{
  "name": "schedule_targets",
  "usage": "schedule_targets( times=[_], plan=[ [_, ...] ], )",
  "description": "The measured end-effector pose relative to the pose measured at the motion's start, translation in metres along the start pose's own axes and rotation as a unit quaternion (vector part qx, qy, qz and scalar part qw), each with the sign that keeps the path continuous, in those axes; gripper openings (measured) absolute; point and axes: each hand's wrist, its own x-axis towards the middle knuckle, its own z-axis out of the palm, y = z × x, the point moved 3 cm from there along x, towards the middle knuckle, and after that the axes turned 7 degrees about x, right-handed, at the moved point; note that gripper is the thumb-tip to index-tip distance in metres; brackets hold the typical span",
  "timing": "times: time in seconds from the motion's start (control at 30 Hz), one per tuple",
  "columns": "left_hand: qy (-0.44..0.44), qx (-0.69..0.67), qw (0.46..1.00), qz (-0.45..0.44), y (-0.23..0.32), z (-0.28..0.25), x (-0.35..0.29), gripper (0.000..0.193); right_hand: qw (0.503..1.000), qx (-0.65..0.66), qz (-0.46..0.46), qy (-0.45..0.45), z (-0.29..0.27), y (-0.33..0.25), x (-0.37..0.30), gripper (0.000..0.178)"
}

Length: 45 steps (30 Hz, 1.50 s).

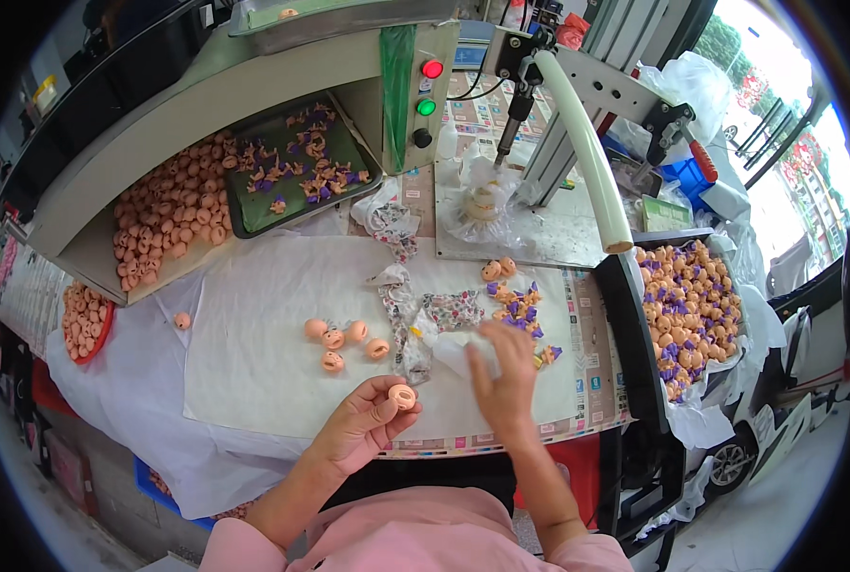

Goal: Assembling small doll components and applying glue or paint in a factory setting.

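Note:
My left hand [368, 419] pinches a small peach-coloured doll head [402, 398] with an opening in its side, close to the table's front edge. Slightly blurred, my right hand [509, 386] hovers by the end of a white squeeze bottle [455, 355] with a yellow tip. Its thumb and fingers are apart; whether they touch the bottle is unclear. Several loose doll heads [333, 338] lie left of the bottle on the white sheet [253, 315]. Beyond my right hand is a cluster of small peach-and-purple doll bodies [518, 310]. Floral cloth pieces [452, 311] lie by the bottle.
A dark tray [377, 181] of small bodies sits beside a heap of heads [172, 210] under the machine housing [301, 43]. At right stands a black crate [625, 324] filled with peach-and-purple pieces. A metal press [516, 114] rises at the back; a red basket [101, 348] is left.

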Motion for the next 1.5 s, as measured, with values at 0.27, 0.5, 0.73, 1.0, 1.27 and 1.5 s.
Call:
schedule_targets(
  times=[0.27,0.5,0.73,1.0,1.27,1.5],
  plan=[
    [-0.005,0.007,1.0,-0.003,0.001,0.0,-0.004,0.032,0.97,-0.181,0.088,-0.134,-0.001,0.048,0.076,0.025],
    [0.0,0.007,1.0,-0.002,0.003,0.001,-0.007,0.032,0.992,-0.075,-0.012,-0.098,-0.007,0.036,0.076,0.027],
    [-0.032,-0.003,0.999,-0.039,0.002,0.011,0.001,0.038,0.937,0.273,0.12,-0.18,-0.016,-0.021,0.015,0.026],
    [-0.075,0.012,0.995,-0.062,-0.006,0.013,0.005,0.038,0.924,0.277,0.008,-0.262,-0.017,-0.043,-0.005,0.022],
    [-0.08,0.043,0.992,-0.091,-0.012,0.011,0.009,0.036,0.905,0.288,-0.073,-0.304,-0.021,-0.038,0.0,0.022],
    [-0.088,0.04,0.99,-0.102,-0.015,0.012,0.013,0.036,0.886,0.325,-0.066,-0.325,-0.019,-0.029,-0.002,0.025]
  ],
)
